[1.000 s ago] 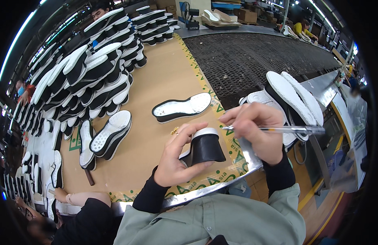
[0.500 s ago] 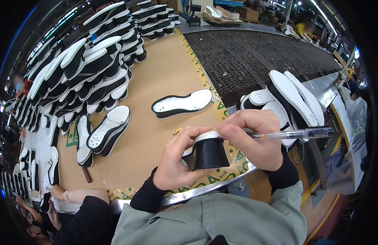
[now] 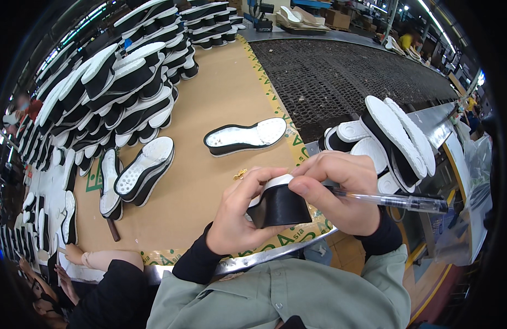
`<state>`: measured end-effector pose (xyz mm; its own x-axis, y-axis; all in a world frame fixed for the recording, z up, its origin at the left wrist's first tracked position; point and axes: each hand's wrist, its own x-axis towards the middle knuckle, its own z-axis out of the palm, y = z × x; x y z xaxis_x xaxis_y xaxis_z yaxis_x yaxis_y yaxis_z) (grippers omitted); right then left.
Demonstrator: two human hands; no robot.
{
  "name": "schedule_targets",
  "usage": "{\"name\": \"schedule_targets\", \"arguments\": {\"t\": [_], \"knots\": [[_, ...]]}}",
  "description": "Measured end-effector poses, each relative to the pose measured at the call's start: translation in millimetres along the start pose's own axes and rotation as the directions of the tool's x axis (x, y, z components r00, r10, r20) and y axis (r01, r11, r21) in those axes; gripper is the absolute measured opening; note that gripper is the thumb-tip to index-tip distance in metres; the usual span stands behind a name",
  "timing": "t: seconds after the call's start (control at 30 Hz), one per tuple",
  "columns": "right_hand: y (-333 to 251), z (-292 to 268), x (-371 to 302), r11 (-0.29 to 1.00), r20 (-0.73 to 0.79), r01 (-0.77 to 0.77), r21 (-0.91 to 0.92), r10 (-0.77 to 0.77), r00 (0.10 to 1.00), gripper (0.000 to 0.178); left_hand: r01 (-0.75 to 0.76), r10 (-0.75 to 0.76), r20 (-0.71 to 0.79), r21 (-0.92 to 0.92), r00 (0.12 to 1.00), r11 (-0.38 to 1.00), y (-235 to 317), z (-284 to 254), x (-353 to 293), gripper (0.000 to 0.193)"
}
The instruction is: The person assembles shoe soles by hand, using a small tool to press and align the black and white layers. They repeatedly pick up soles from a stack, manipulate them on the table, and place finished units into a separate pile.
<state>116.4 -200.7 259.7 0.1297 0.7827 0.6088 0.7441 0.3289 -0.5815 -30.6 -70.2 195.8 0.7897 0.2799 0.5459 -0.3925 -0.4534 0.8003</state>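
A black-and-white shoe sole (image 3: pixel 281 205) is held up over the table's near edge, its black heel end turned toward me. My left hand (image 3: pixel 239 214) wraps round its left side, thumb below and fingers on top. My right hand (image 3: pixel 341 189) pinches at the white upper rim of the heel, and a clear pen (image 3: pixel 401 201) lies in its grip, sticking out to the right. The pen's tip is hidden behind my fingers. Just beyond my left fingers sits a small gold-coloured piece (image 3: pixel 240 174). Farther off lies a single sole (image 3: pixel 245 136), white side up.
Tall stacks of soles (image 3: pixel 122 82) fill the left side. Two soles (image 3: pixel 146 170) lie left of my hands, near a brown stick (image 3: pixel 113 229). More soles (image 3: pixel 393 137) lean at the right, beside a dark mesh conveyor (image 3: pixel 346 71). A co-worker's arm (image 3: pixel 111 260) reaches in at lower left.
My right hand has shifted slightly, and the pen now tilts down more toward its right end. The sole stays in my left hand. The co-worker's hand at lower left has moved a little.
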Motion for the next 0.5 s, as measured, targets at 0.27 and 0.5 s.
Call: {"name": "schedule_targets", "arguments": {"t": [0.27, 0.5], "knots": [[-3, 0, 4, 1.000, 0.006, -0.009, -0.022, 0.009, 1.000, 0.014, 0.019, -0.019, 0.015, 0.010, 1.000, 1.000, -1, -1, -1, 0.067], [-8, 2, 13, 0.997, 0.007, 0.065, -0.037, -0.065, 0.998, 0.013, 0.005, -0.005, 0.013, -0.033, 1.000, 0.999, -3, 0, 0, 0.068]]}}
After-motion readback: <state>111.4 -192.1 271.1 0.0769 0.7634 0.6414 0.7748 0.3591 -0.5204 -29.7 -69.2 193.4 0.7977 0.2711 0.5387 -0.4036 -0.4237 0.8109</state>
